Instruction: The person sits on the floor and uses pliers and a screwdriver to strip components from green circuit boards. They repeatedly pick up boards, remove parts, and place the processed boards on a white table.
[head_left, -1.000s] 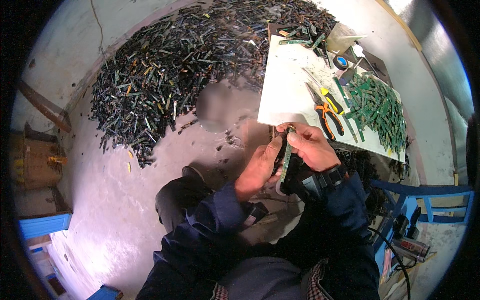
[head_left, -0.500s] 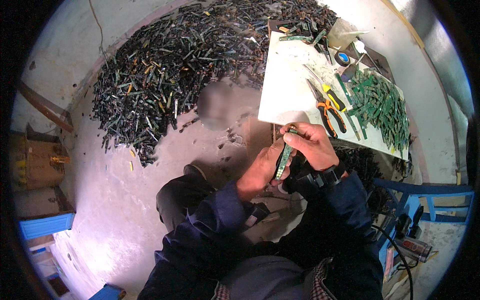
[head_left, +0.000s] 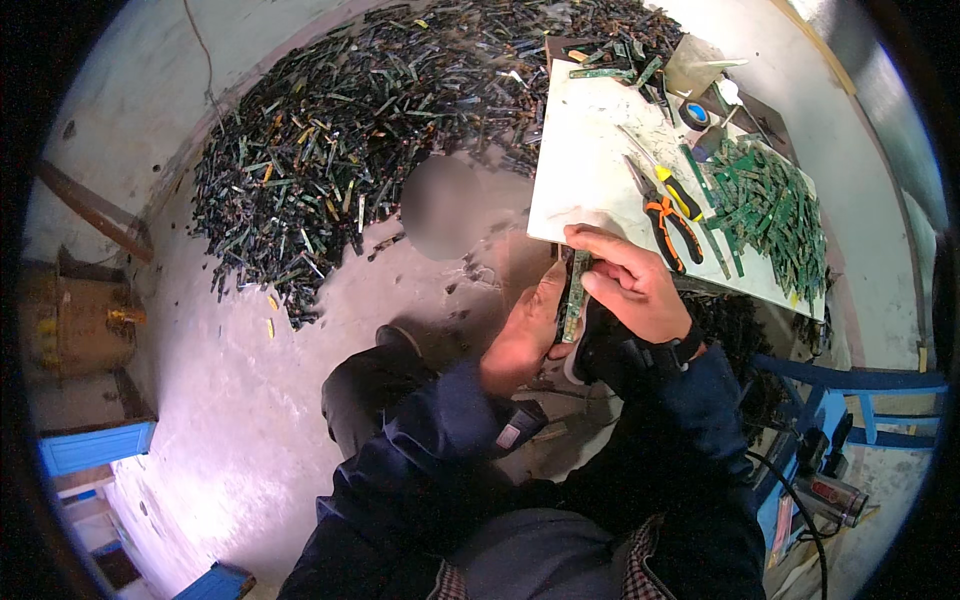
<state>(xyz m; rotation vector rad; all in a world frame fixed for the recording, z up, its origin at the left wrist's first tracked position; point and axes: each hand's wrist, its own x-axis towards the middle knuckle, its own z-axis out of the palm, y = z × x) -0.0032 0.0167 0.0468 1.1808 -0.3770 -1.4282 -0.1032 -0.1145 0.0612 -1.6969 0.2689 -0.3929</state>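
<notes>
A narrow green circuit board strip [head_left: 575, 297] with pale contacts at its lower end stands nearly upright at the front edge of the white board. Along its left side runs a dark strip-like part, mostly hidden by fingers. My left hand [head_left: 525, 335] is closed around the lower part of the strip. My right hand [head_left: 640, 288] is beside its upper end, index finger stretched out above and thumb close to the strip's right edge. Thumb and index finger are apart; whether the thumb touches the strip I cannot tell.
Orange-handled long-nose pliers [head_left: 664, 225], a yellow-and-black screwdriver [head_left: 682, 196] and blue tape [head_left: 694, 115] lie on the white board [head_left: 575, 150]. A heap of green strips [head_left: 765, 220] covers its right side. A large dark pile [head_left: 330, 150] spreads over the floor. A heat gun [head_left: 830, 497] rests right.
My right fingers have spread from their pinch at the strip's top, and the index finger has stretched out. My left hand keeps its hold. The whole view has shifted slightly.
</notes>
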